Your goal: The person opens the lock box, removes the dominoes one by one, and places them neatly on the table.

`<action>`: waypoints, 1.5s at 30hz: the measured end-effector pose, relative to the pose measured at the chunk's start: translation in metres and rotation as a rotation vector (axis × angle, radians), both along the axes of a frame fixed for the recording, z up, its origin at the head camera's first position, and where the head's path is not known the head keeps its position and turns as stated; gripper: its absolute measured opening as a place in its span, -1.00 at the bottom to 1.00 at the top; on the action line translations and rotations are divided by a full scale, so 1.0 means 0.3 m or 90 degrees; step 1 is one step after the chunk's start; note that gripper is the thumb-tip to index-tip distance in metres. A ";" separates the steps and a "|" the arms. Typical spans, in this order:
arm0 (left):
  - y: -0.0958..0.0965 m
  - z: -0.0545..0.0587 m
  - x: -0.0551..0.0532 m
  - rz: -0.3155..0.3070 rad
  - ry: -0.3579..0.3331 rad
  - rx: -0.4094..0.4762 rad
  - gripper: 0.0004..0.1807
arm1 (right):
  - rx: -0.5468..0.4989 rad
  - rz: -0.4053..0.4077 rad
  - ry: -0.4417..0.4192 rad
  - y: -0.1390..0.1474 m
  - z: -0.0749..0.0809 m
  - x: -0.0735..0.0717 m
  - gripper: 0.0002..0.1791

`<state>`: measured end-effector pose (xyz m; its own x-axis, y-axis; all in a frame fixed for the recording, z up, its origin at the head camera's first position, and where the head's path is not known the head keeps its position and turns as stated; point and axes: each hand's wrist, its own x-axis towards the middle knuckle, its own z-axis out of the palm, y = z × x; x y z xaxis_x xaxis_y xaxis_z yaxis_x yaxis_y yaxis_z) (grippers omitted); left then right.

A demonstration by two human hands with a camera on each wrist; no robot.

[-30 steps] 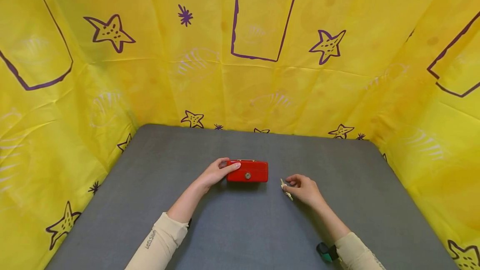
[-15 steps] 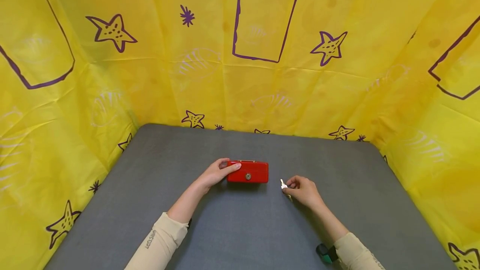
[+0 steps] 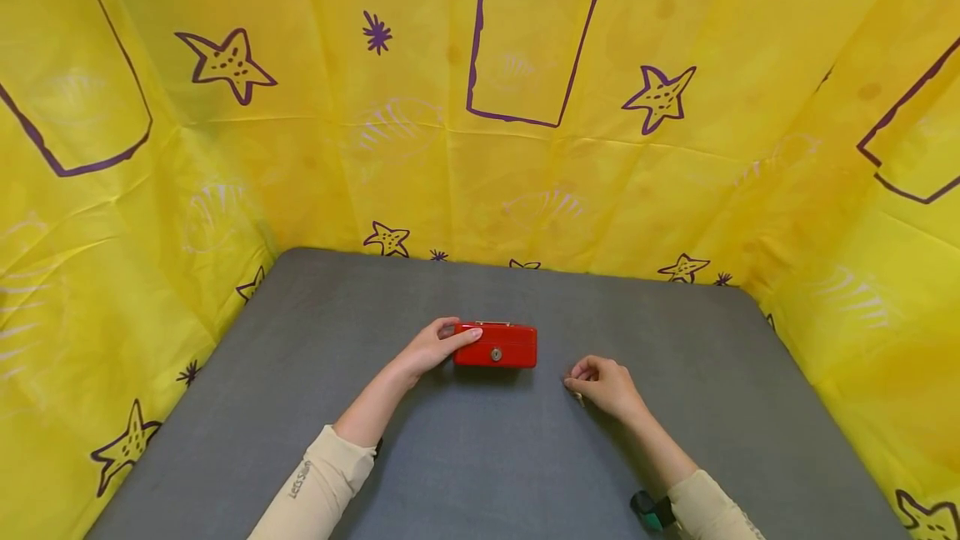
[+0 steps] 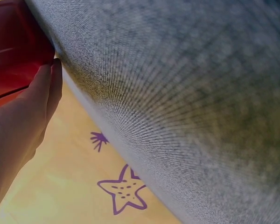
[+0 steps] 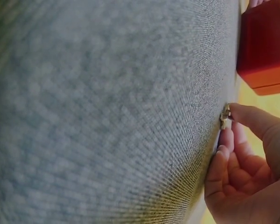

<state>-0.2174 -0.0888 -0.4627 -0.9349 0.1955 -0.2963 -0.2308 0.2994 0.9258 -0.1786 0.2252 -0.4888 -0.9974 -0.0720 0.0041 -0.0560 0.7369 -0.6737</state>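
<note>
A small red cash box (image 3: 517, 350) stands on the grey table, its round keyhole facing me and a thin handle on its lid. My left hand (image 3: 429, 350) holds its left end, thumb across the front top edge and fingers behind; the left wrist view shows fingertips against the red box (image 4: 18, 51). To the right of the box, apart from it, my right hand (image 3: 611, 386) pinches small metal keys (image 5: 225, 115) between thumb and fingers, low over the table. From the head only a bit of the keys (image 3: 579, 399) shows below the fingers.
The grey table (image 3: 480, 457) has rounded far corners. Yellow cloth (image 3: 405, 165) with purple starfish drawings hangs behind it and along both sides. A dark band with a green part (image 3: 652, 512) sits on my right wrist.
The key blade that stuck out past my right fingertips is now hidden from the head view, and those fingers have closed up slightly. My left hand and the cash box stay in place.
</note>
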 end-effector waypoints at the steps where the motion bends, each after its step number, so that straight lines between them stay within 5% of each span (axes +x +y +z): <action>1: -0.001 0.000 0.000 0.000 0.000 0.000 -0.05 | -0.002 0.003 0.000 0.000 -0.001 0.001 -0.80; 13: 0.000 -0.012 0.002 0.003 -0.010 -0.012 -0.03 | -0.022 0.013 -0.011 -0.007 -0.005 0.010 -0.82; 34: -0.008 -0.007 -0.005 0.007 -0.014 -0.015 -0.01 | -0.173 0.005 -0.035 -0.057 0.059 0.014 -0.77; 41: -0.002 -0.012 -0.011 0.004 -0.009 -0.022 -0.02 | -0.219 0.010 -0.035 -0.133 0.216 0.078 -0.82; 45: 0.003 -0.011 -0.015 0.005 -0.004 -0.023 -0.03 | -0.243 -0.002 -0.037 -0.151 0.228 0.081 -0.83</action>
<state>-0.2220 -0.0880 -0.4660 -0.9345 0.1775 -0.3085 -0.2387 0.3307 0.9131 -0.1544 0.1799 -0.4203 -0.9970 -0.0727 -0.0268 -0.0073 0.4327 -0.9015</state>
